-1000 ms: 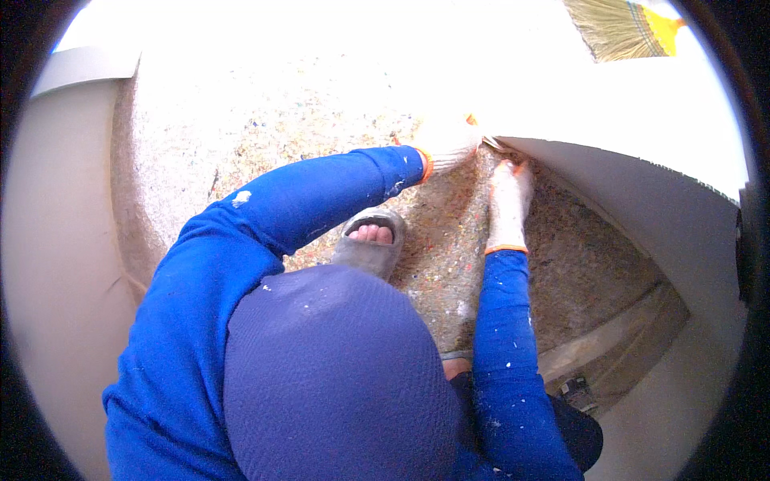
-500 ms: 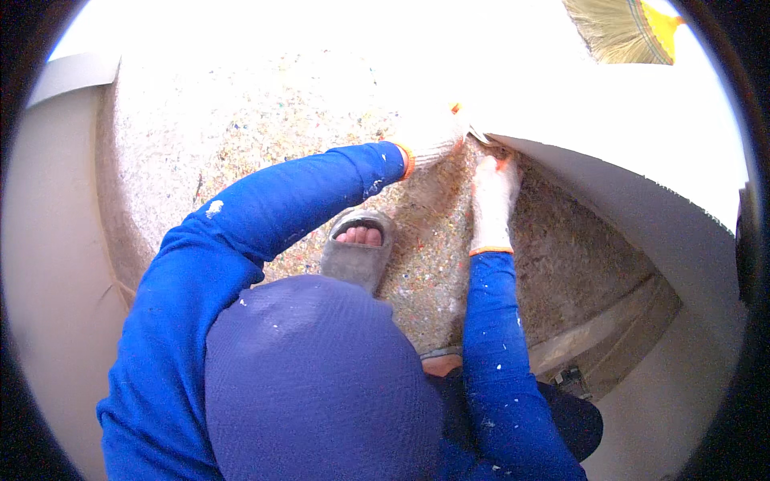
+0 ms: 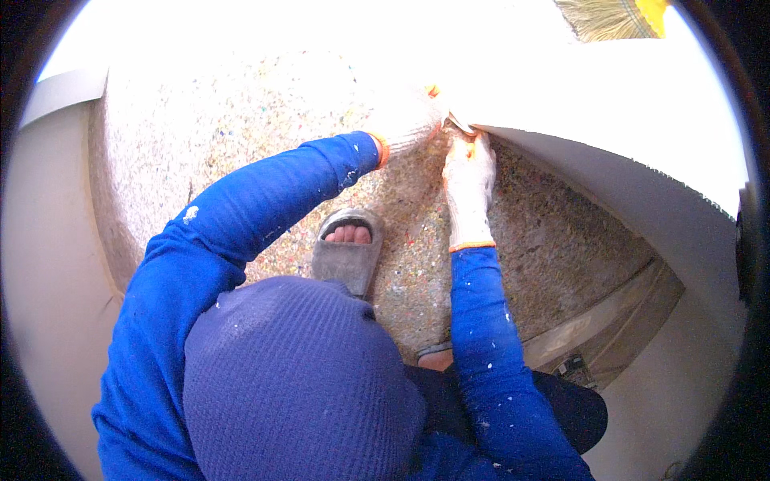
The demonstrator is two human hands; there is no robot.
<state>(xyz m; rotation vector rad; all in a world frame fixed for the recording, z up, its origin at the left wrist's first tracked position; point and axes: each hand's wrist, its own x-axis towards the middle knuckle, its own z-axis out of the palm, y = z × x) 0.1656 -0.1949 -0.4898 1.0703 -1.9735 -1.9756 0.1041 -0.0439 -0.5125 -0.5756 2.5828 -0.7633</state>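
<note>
My left hand, in a white knit glove with an orange cuff, reaches to the end of a low wall. Strong glare washes out much of it, but its fingers look bent closed. Close beside it, my right hand, gloved the same way, is closed with its fingertips at the same spot. Between the two lies a thin pale strip, at the corner where the wall meets the speckled floor. What exactly the fingers grip is hidden.
A straw broom with a yellow top lies beyond the wall, upper right. My sandalled foot stands on the floor below my hands. Another wall rises at left. A small dark object sits by the baseboard, lower right.
Both hands have shifted slightly left and up in the picture, along with the surroundings. My right hand is now nearer the strip and my left hand.
</note>
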